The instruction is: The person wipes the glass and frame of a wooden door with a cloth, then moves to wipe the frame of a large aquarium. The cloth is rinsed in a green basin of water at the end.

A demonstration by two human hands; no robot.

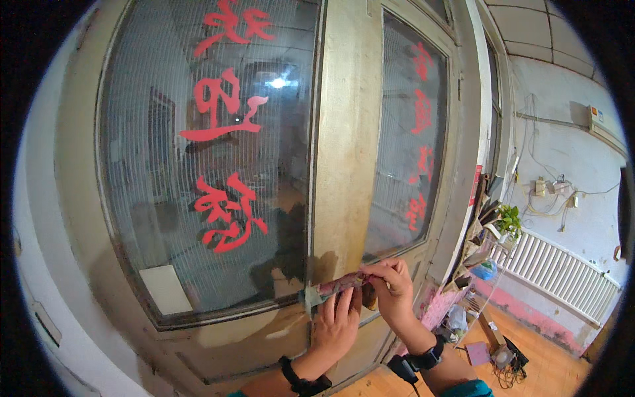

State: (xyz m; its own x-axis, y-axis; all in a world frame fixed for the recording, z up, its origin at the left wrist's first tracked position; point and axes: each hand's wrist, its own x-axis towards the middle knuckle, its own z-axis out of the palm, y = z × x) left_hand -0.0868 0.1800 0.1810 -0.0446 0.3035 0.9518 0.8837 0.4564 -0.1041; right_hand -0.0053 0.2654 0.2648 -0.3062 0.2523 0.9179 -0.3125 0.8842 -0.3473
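Note:
A narrow roll of patterned pinkish-purple cloth (342, 283) runs sideways across the meeting edges of a two-leaf door, where a handle would be. What lies inside the wrap is hidden. Its left end meets a dull green piece (310, 296) at the glass edge. The raised fingers of my left hand (337, 317) touch the roll from below; the thumb is out of sight. At the roll's right end my right hand (395, 293) pinches the cloth between thumb and fingers. Under that end shows a small brown object (368, 297), partly covered. Both wrists wear black straps.
Red characters mark the large glass pane (208, 159) and the narrower right pane (409, 139). To the right stand a cluttered rack (476, 297), a potted plant (508, 221) and a white radiator (555, 273). Cables (508, 374) and a pink square (478, 353) lie on the floor.

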